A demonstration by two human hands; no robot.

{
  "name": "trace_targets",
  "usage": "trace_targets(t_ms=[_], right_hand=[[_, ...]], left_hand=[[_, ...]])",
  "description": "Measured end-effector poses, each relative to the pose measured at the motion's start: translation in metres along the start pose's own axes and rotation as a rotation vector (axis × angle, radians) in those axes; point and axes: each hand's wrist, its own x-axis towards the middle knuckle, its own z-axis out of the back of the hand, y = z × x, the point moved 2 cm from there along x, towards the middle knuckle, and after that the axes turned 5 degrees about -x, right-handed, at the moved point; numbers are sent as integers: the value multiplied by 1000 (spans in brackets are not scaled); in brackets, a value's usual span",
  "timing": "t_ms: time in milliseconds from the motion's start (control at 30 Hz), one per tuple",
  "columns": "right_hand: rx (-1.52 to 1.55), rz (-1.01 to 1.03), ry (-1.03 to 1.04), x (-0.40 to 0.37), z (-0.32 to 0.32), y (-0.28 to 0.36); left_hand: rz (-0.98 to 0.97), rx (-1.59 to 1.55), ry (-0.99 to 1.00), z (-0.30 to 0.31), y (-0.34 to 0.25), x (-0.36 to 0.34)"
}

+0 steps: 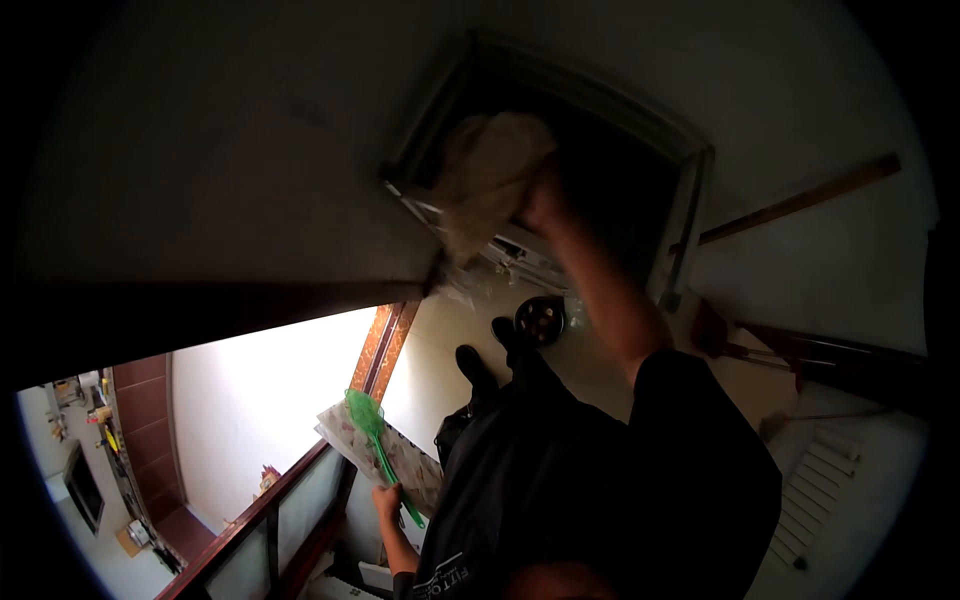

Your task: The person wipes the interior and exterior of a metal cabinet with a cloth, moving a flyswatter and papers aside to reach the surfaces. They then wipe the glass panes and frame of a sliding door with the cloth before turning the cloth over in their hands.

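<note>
Closest thing is the black shirt (600, 490), which fills the 6 o'clock side. Just off it at 7 o'clock, the left hand (386, 497) is wrapped tight round the thin handle of a green fly swatter (365, 412), bright plastic with a mesh head. The same grip seems to pin a flat patterned sheet (405, 462) behind it. Can't tell if that's paper or fabric.

The other arm stretches out toward 12 o'clock. There the right hand (540, 200) has its fingers bunched into a pale, crumpled cloth (490, 175), soft and baggy. It's pressed against the near corner of a white frame (690, 200) round a dark opening. It's dim up there, so the fingertips don't really show.

Further down are dark shoes (475, 365) on a smooth beige floor (440, 330), with a round dark object (540, 320) just beside them. At 4 o'clock there's a white ribbed panel (815, 500). A long wooden strip (800, 203) leans at 2 o'clock. A glossy reddish-brown rail (270, 497) runs off at 8 o'clock, and a cluttered room (85, 470) sits well beyond it.
</note>
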Motion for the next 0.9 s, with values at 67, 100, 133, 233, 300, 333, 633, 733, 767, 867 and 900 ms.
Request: trace_targets(t_ms=[67,100,133,233,300,333,633,733,767,867,900], right_hand=[[-323,270,-174,-2,47,41],[-87,286,-303,-5,62,64],[-246,321,-373,-6,74,88],[-908,137,-864,-18,132,127],[-1824,-89,-650,-6,147,141],[-2685,-375,-241,-4,152,138],[-2222,430,-689,-8,116,2],[-2074,708,-354,-2,75,-45],[-1979,638,-224,-4,51,-52],[-1830,733,-91,-12,12,-84],[-1885,740,-89,-17,-1,-91]], left_hand=[[-7,6,-2,-3,16,16],[17,36,24,-2,11,14],[18,36,27,-2,12,16],[39,25,54,-1,12,17],[18,-49,42,0,6,14],[15,-44,45,-1,11,17],[18,-4,14,2,0,11],[5,-20,15,3,5,15],[-14,-32,5,2,3,13],[-15,-38,-15,1,-2,6],[-6,-25,-14,0,-4,6]])
